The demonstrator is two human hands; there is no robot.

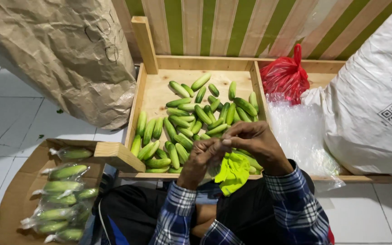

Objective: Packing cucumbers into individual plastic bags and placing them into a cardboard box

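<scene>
My left hand [200,161] and my right hand [252,143] meet over the near edge of a wooden tray [148,81]. Their fingertips pinch together at one spot. Under them hangs a small clear plastic bag [213,169], whose top both hands seem to grip. Next to it hangs a crumpled lime-green piece of plastic or cloth [233,173]. Which hand holds the green piece is hidden. Many loose green cucumbers [191,120] lie in the tray just beyond my hands.
A cardboard box [12,199] at my left holds several cucumbers packed in clear bags [64,190]. A big brown paper sack [64,54] stands far left. At right are a red plastic bag [286,77], clear plastic sheets [300,131] and a large white sack [373,100].
</scene>
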